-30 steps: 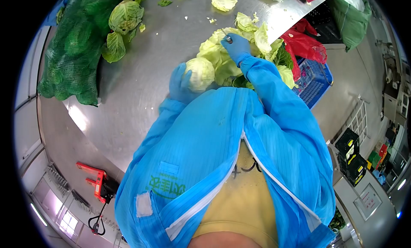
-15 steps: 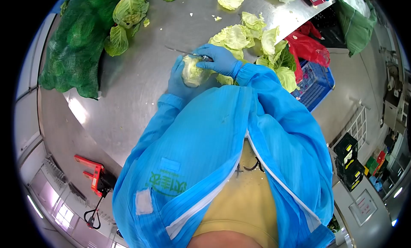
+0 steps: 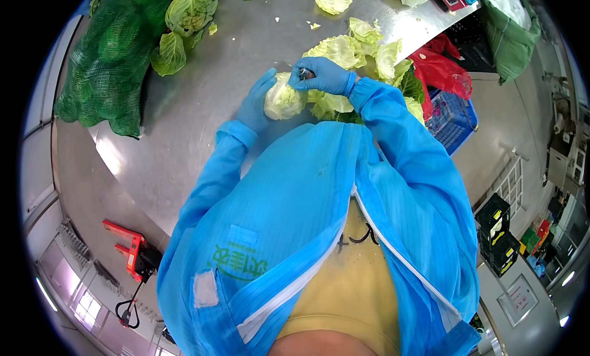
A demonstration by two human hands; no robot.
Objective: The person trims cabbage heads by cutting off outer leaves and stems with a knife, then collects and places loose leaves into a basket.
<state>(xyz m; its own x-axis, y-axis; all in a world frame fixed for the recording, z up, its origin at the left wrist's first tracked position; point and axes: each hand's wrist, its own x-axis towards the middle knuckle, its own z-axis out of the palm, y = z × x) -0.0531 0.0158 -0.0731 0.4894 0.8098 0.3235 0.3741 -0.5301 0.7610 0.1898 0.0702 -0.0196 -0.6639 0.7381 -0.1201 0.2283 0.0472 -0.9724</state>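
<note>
A pale, trimmed cabbage head (image 3: 284,99) rests on the metal table near my body. My left hand (image 3: 256,104), in a blue glove, lies along its left side with the fingers stretched out. Wrapped round a dark knife handle (image 3: 306,74), my gloved right hand (image 3: 326,77) is at the upper right of the cabbage; the blade cannot be made out. Loose cabbage leaves (image 3: 337,50) lie in a pile beyond and to the right of my right hand.
A green net sack of cabbages (image 3: 110,67) lies on the table (image 3: 203,98) at the left, beside a leafy cabbage (image 3: 190,13). At the right are a red net bag (image 3: 439,70), a blue crate (image 3: 452,119) and a green sack (image 3: 510,42).
My right hand came from the leaf pile to the cabbage with the knife. Over the last half second the blade, seen across the cabbage before, has turned out of sight, and my left fingers have straightened.
</note>
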